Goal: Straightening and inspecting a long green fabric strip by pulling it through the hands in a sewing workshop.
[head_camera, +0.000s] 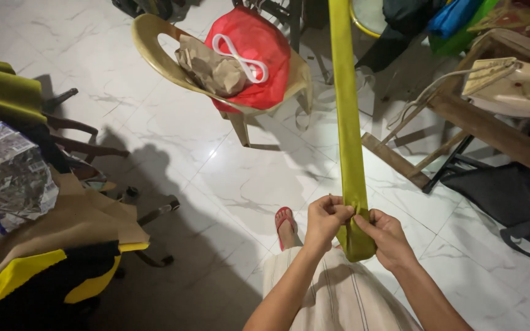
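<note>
Head view, looking down: both hands work a long yellow-green fabric strip point(348, 122) that runs taut from the top edge of the frame down to the hands, above the person's striped lap.

1. Left hand point(325, 219): fingers curled closed on the left edge of the strip, thumb pressing on its face. It is gripping the cloth, not open.
2. Right hand point(386, 236): fingers pinched closed on the right edge, level with the left hand and almost touching it. Below both hands the strip ends in a short, rounded fold.
3. Far end of the strip: it leaves the frame at the top, so what holds it there cannot be seen.

Technique, as a judgement: keep the strip in even tension, both thumbs level, edges aligned before any fold is pressed. Uneven pull would likely twist the band or skew the crease. Whether the lower end is folded over or rolled is hard to tell at this angle.

Surroundings: a beige plastic chair point(154, 49) carrying a red bag point(271, 55) and crumpled brown paper point(210, 67) stands well apart on the white marble floor point(216, 159). An iron point(516, 86) rests on a wooden board at right. One foot in a red sandal point(284, 222) shows just beside the left hand.
</note>
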